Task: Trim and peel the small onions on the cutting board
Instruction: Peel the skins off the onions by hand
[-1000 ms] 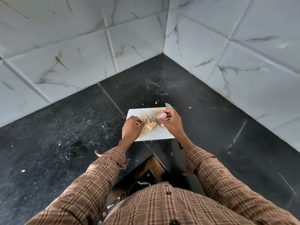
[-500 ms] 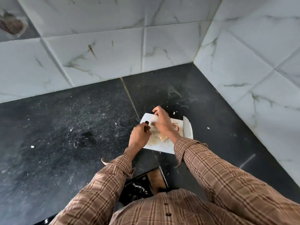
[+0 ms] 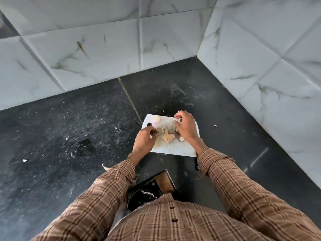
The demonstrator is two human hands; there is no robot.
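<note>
A white cutting board (image 3: 173, 148) lies on the dark surface (image 3: 69, 136) at frame centre. A peeled pinkish onion (image 3: 155, 118) sits at its upper left corner, papery peels (image 3: 167, 136) heaped in the middle. The left hand (image 3: 145, 139), fingers loosely curled, rests at the board's left edge. The right hand (image 3: 185, 127) lies over the board's right side, fingers (image 3: 178, 116) curled; whether they pinch anything I cannot tell. Another onion (image 3: 181, 139) peeks from under it.
</note>
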